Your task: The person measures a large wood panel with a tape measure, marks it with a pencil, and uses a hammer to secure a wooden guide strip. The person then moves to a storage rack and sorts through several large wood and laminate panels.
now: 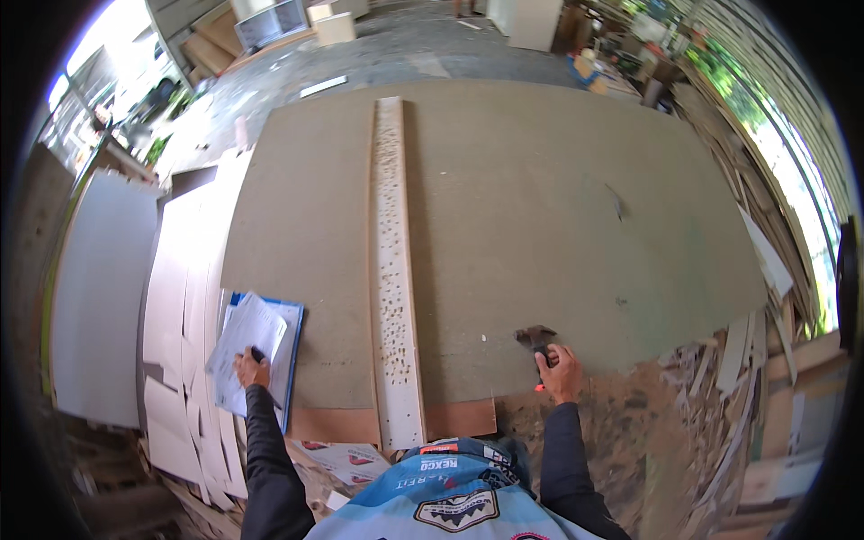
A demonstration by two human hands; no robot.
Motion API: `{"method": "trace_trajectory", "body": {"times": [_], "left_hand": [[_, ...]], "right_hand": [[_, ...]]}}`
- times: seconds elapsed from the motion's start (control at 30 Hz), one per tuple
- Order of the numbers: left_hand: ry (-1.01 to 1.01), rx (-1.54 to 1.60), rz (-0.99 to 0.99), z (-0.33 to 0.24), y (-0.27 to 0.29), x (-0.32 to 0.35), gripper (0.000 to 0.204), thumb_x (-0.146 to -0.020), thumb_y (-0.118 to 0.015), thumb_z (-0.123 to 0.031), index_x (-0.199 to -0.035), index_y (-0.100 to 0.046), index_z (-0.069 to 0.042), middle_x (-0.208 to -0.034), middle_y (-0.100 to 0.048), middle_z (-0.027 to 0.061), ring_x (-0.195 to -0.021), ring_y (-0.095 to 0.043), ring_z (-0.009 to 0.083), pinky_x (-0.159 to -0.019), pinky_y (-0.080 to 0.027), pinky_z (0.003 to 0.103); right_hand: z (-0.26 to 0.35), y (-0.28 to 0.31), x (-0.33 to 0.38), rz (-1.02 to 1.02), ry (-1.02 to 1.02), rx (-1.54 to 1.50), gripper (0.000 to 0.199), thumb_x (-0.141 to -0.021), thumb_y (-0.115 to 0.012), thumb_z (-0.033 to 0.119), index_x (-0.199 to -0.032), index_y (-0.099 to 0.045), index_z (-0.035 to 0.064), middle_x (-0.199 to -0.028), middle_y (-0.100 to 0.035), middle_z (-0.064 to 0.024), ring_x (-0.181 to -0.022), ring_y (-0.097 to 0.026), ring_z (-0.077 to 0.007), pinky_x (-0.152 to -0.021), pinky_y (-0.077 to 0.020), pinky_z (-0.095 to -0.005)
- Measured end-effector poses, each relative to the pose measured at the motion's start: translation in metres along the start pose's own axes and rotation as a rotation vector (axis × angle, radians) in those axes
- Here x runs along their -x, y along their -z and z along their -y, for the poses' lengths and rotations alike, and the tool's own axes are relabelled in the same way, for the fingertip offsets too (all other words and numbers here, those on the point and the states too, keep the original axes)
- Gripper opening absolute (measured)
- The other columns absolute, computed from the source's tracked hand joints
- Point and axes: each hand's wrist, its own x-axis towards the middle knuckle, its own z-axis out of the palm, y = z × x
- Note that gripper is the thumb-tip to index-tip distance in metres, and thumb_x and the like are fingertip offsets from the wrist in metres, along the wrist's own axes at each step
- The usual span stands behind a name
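My right hand [564, 373] is wrapped round the handle of a claw hammer [537, 337], whose dark head rests on or just over the large brown board [558, 216]. Over at the left, my left hand [253, 370] is closed on a small black object [258, 355], too small to name for sure. That hand lies on loose white papers [252, 326] on a blue clipboard [295, 315]. Between my hands, a long narrow white plank [391, 270] runs away from me across the board, its face scattered with many small light bits or holes.
White sheets [171, 306] are stacked at the left beside a standing white panel [103, 297]. Offcuts and wood strips [720, 378] pile up at the right. A reddish-brown strip [333, 425] edges the board near me. Cabinets and clutter stand on the concrete floor [396, 58] beyond.
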Motion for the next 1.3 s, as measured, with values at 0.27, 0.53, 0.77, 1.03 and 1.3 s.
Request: {"method": "trace_trajectory", "body": {"times": [0.27, 0.53, 0.77, 1.03, 1.3], "left_hand": [[0.015, 0.261, -0.425, -0.062, 0.058, 0.032, 0.055, -0.086, -0.072, -0.025, -0.129, -0.052, 0.003, -0.12, -0.055, 0.0223, -0.108, -0.057, 0.0368, -0.095, -0.045, 0.044], [-0.258, 1.644, 0.23, -0.321, 0.116, 0.263, 0.043, -0.095, -0.064, -0.011, -0.134, -0.05, -0.003, -0.114, -0.059, 0.0057, -0.103, -0.057, 0.0145, -0.092, -0.046, 0.028], [-0.372, 1.691, 0.888, -0.478, 0.083, 0.441, 0.049, -0.093, -0.068, -0.011, -0.134, -0.044, -0.003, -0.122, -0.051, 0.0062, -0.111, -0.055, 0.0158, -0.094, -0.046, 0.029], [-0.304, 1.316, 1.081, -0.517, 0.06, 0.465, 0.042, -0.087, -0.075, -0.011, -0.122, -0.054, -0.002, -0.11, -0.058, 0.0057, -0.101, -0.058, 0.0125, -0.087, -0.05, 0.027], [-0.472, 1.38, 1.09, -0.56, 0.046, 0.411, 0.038, -0.082, -0.077, -0.005, -0.117, -0.06, -0.002, -0.098, -0.061, 0.0015, -0.087, -0.059, 0.0096, -0.082, -0.05, 0.026]], "right_hand": [[-0.007, 0.033, 0.006, -0.239, 0.039, -0.094, 0.038, -0.083, -0.069, 0.02, -0.115, -0.06, 0.0009, -0.098, -0.06, -0.0114, -0.086, -0.06, -0.0258, -0.077, -0.0507, -0.0387], [0.059, 0.088, -0.025, 0.12, 0.592, -0.377, 0.074, -0.074, -0.078, 0.029, -0.135, -0.047, -0.001, -0.132, -0.05, -0.0219, -0.123, -0.048, -0.039, -0.103, -0.041, -0.0448], [-0.003, 0.13, -0.055, 0.436, 0.568, -0.608, 0.073, -0.072, -0.074, 0.01, -0.137, -0.043, -0.0004, -0.125, -0.056, -0.0232, -0.114, -0.057, -0.0432, -0.095, -0.0485, -0.0457], [-0.083, 0.155, -0.081, 0.509, 0.671, -0.464, 0.059, -0.07, -0.07, 0.01, -0.125, -0.052, -0.0021, -0.11, -0.062, -0.0211, -0.102, -0.062, -0.0397, -0.086, -0.0526, -0.045], [-0.085, 0.153, -0.138, 0.609, 0.613, -0.334, 0.064, -0.076, -0.071, 0.031, -0.13, -0.049, 0.0028, -0.112, -0.063, -0.0228, -0.1, -0.063, -0.04, -0.083, -0.0538, -0.0455]]}}
